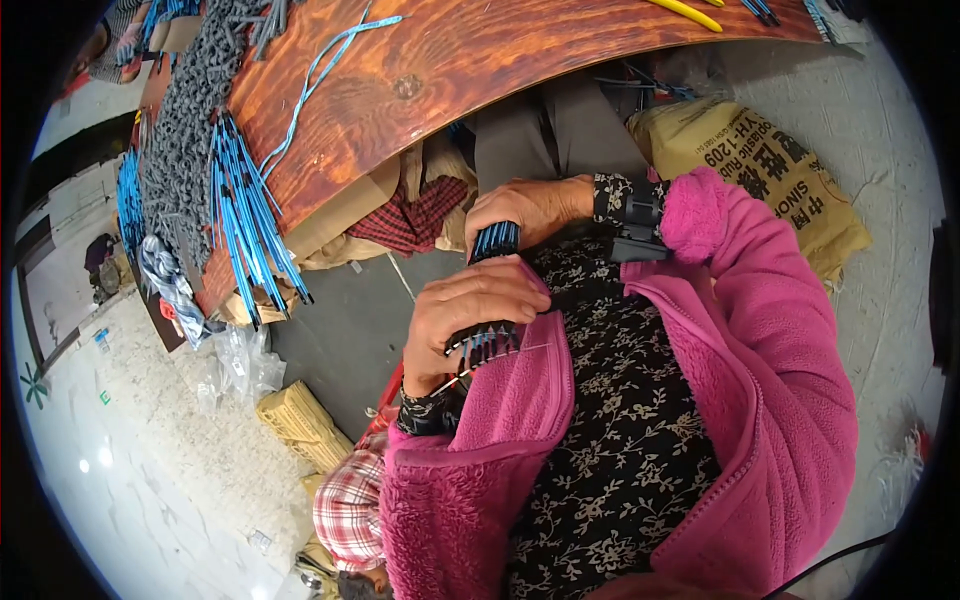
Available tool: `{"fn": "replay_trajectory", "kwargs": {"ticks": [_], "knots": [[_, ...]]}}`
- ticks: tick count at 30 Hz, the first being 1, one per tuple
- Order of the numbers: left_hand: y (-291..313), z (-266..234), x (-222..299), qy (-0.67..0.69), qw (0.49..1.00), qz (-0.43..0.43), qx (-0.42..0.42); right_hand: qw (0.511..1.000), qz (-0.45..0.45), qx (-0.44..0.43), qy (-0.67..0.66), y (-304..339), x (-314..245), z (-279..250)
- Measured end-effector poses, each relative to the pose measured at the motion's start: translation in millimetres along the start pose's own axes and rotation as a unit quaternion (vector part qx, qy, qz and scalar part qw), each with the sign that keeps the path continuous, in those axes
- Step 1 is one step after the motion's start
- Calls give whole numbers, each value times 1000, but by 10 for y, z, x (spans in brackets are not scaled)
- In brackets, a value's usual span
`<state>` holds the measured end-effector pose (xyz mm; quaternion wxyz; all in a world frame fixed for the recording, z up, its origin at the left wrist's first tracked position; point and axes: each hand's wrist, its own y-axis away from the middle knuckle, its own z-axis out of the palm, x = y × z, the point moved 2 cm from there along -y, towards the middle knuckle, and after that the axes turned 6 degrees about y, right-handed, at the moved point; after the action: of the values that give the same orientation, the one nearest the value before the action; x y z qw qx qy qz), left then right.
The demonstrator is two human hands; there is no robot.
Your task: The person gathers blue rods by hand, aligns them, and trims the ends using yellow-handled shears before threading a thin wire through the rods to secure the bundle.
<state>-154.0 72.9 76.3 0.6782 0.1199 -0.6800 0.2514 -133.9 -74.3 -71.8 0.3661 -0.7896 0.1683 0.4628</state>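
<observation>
Gripping one bundle of slim, straight blue-and-black strips [496, 240], the left hand [476, 303] and right hand [517, 212] curled close together.

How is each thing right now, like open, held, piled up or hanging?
Left hand: curled around the bundle.
Right hand: closed on the bundle's upper part.
Blue-and-black bundle: held.
Pink jacket: unzipped, open.
Blue lace: loose, bent.
Grey pieces: piled up.
Blue strips: hanging over the table edge.
Clear plastic bag: crumpled.
</observation>
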Motion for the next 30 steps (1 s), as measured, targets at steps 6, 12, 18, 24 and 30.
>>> {"fn": "replay_trajectory", "kwargs": {"ticks": [6,12,18,24,30], "knots": [[79,101,20,10,997,-5,-72,999,21,-33,-9,12,-59,61],[189,134,-117,-38,995,15,-92,999,16,-47,10,20,-50,108],[188,143,-215,-35,997,37,-53,998,31,-54,10,28,-38,110],[150,134,-289,-90,996,-12,-26,998,32,-52,15,31,-9,78],[196,149,-386,-162,986,18,-27,998,31,-59,17,63,52,82]]}}
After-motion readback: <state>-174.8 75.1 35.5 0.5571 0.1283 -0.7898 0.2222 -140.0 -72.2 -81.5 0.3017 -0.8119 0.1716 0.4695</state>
